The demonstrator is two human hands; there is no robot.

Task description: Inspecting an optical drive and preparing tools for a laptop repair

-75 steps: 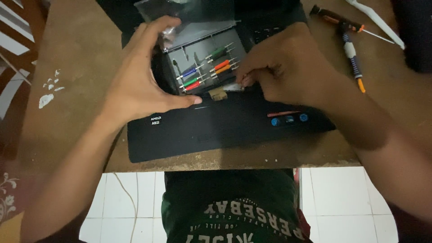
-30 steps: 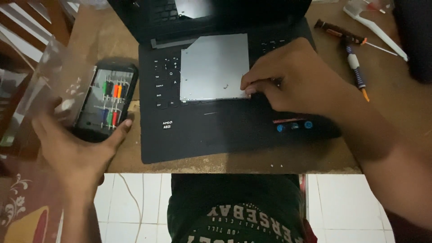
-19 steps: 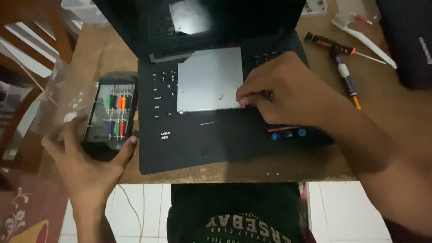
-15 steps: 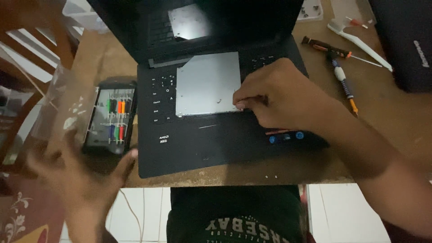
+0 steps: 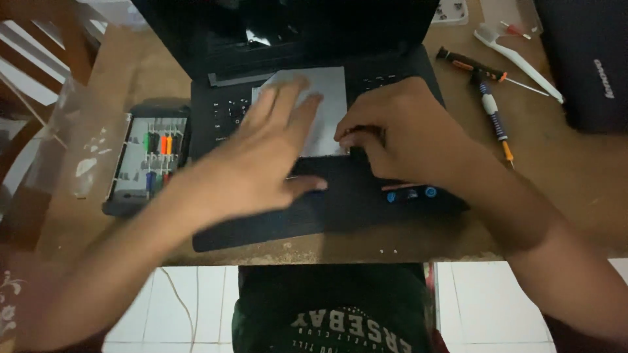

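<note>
On the wooden bench (image 5: 575, 176), the left hand (image 5: 261, 157) lies spread and flat over the grey metal plate (image 5: 330, 98) on the black laptop (image 5: 327, 196), while the right hand (image 5: 399, 131), fingers curled, pinches the plate's lower edge.

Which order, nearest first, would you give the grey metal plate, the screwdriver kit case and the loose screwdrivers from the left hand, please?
From the left hand:
1. Grey metal plate, under its fingertips on the laptop.
2. Screwdriver kit case, on the table's left side.
3. Loose screwdrivers, far right, beyond the right hand.
</note>
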